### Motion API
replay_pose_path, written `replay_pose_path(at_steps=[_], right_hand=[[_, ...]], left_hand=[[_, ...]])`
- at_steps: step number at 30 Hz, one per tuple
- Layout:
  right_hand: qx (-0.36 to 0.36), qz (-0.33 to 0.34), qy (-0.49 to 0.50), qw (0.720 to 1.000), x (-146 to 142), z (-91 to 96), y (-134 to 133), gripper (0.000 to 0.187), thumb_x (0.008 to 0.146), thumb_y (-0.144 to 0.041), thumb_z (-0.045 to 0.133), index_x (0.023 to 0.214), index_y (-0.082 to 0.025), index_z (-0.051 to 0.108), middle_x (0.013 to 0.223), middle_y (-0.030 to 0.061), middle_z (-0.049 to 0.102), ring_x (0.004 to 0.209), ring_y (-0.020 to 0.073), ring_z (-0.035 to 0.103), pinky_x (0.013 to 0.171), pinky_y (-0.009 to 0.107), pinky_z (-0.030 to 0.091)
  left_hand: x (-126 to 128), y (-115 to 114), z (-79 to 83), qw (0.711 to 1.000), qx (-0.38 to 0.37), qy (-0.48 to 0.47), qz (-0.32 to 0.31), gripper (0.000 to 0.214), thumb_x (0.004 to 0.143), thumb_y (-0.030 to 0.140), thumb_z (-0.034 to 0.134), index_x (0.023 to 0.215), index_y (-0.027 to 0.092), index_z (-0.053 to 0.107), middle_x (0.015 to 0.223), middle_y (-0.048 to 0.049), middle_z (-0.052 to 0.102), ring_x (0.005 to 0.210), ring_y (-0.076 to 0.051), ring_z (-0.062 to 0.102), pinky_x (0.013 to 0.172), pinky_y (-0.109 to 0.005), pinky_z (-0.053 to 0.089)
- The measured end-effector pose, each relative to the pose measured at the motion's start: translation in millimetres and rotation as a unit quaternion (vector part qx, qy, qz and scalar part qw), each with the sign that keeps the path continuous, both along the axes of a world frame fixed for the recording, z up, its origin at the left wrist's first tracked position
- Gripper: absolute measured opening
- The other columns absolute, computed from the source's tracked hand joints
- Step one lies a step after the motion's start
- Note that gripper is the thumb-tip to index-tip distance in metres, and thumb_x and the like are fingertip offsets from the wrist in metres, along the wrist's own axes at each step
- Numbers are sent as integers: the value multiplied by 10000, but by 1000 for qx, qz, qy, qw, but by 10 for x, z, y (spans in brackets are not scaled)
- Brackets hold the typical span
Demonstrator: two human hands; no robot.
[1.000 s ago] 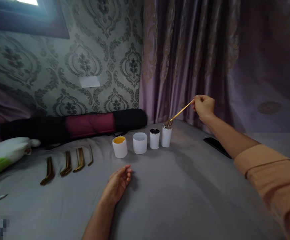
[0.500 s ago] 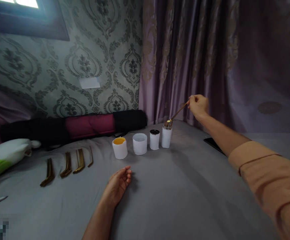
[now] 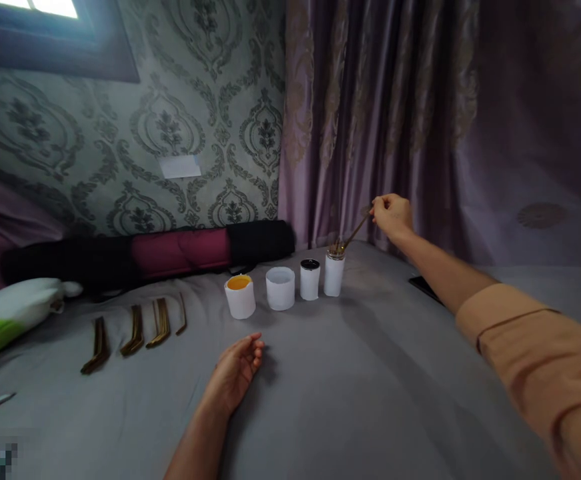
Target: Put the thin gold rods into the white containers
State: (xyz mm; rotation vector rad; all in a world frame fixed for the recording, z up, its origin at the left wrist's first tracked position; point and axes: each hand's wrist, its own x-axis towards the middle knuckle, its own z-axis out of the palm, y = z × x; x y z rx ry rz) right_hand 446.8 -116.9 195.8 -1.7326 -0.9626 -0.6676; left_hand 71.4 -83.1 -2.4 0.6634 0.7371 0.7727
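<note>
At the far right end of a row of white containers on the grey bed [image 3: 370, 393], pinching a thin golden stick [image 3: 356, 231] by its upper end with the right hand [image 3: 393, 215], thumb and fingertips closed on it. Slanting it down to the left, with the lower tip at the mouth of the tall white jar [image 3: 333, 277]. Gripping so high probably for leaving the whole length free to reach that narrow opening from an outstretched arm. Resting the left hand [image 3: 237, 368] loosely curled and empty on the sheet nearer in, likely as a prop for the forward lean. Standing the yellow-filled cup [image 3: 240, 300], the wide white cup [image 3: 280, 290] and the black-topped pot [image 3: 309, 281] close together in one line left of the jar, seemingly for easy reach. Leaving bent golden straws [image 3: 135, 330] in a loose row further left and a dark phone [image 3: 423, 287] to the right beside the forearm, both well apart from the jar.
</note>
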Motion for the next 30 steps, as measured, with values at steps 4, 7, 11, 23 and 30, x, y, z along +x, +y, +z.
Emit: replay_pose_path(at_steps=[4,7,11,23,30], right_hand=[[-14,4,3,1000,-107,16,-1,268,783,-323,389,772,-160,601,683,61,648,658,173,602,620,291,448],[-32,13,3,999,-195,24,-2,263,782,-302,385,752,-156,601,691,64,649,660,165,603,618,274,445],[-60,21,6,998,-255,4,20,249,777,-287,396,751,-152,603,696,64,651,680,162,606,615,256,443],[-139,63,44,987,-215,-229,171,232,764,-285,430,737,-147,615,674,53,653,584,129,599,577,230,448],[-167,80,83,979,-179,-311,242,210,770,-272,446,756,-151,617,646,31,654,479,92,579,522,201,448]], left_hand=[[4,4,-1,1000,-2,-1,-2,144,785,107,465,889,71,558,680,-69,594,522,-73,539,462,-169,438],[4,4,-1,1000,-4,-2,-1,144,785,110,466,889,72,558,682,-70,596,523,-76,540,462,-171,439],[3,-1,-1,1000,0,-4,0,143,781,108,470,886,72,559,682,-68,597,521,-78,542,461,-177,441],[7,-4,13,1000,3,0,0,149,786,110,463,896,70,556,689,-70,594,531,-74,541,470,-171,440],[9,10,-5,1000,-1,-4,0,150,783,116,474,897,71,560,690,-71,596,523,-75,542,462,-171,440]])
